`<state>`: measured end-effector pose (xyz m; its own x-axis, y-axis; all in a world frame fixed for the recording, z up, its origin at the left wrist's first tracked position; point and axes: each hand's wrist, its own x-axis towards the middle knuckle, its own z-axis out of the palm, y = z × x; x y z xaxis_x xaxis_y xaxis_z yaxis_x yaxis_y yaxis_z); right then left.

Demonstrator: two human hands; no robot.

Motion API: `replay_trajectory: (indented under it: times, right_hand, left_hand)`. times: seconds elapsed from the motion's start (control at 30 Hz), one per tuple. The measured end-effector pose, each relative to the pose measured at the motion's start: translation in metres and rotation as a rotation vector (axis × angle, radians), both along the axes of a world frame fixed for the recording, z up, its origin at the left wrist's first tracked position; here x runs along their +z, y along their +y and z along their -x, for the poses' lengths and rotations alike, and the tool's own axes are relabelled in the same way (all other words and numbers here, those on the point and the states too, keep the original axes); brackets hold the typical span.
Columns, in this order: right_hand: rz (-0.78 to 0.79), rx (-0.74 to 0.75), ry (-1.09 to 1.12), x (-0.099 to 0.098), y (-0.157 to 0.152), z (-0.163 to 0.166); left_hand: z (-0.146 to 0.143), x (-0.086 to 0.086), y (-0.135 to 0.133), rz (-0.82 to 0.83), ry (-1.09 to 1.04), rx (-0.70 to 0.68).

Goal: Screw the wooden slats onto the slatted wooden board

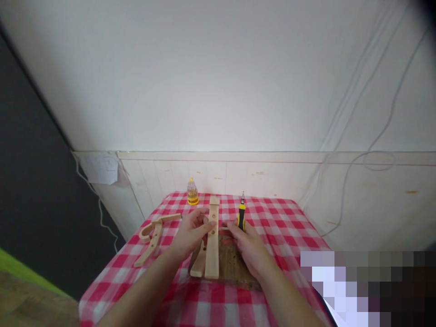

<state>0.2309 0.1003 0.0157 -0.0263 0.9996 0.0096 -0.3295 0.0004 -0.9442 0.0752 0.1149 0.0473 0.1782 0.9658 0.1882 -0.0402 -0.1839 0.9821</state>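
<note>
My left hand (195,229) is closed on a pale wooden bar (212,259) with round holes in it, thumb across its face. The bar stands tilted over a dark wooden board (235,263). A second, curved wooden piece (198,265) sits just left of the bar, partly hidden by my hand. In my right hand (247,240) is a yellow and black screwdriver (241,215), its tip pointing up and away. My right fingertips reach toward the bar; whether they hold anything small I cannot make out.
A curved wooden assembly (155,236) with holes lies at the left on the red checked tablecloth (272,218). A clear, yellow-based case of screwdriver bits (192,193) stands at the back. White wall panels (238,175) rise behind the table.
</note>
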Motion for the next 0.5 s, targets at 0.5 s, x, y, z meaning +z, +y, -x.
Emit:
replay_trajectory:
  times: [0.5]
  right_hand:
    - [0.021, -0.016, -0.496, 0.012, -0.001, -0.013]
  left_hand:
    - [0.021, -0.025, 0.028, -0.382, 0.169, 0.507]
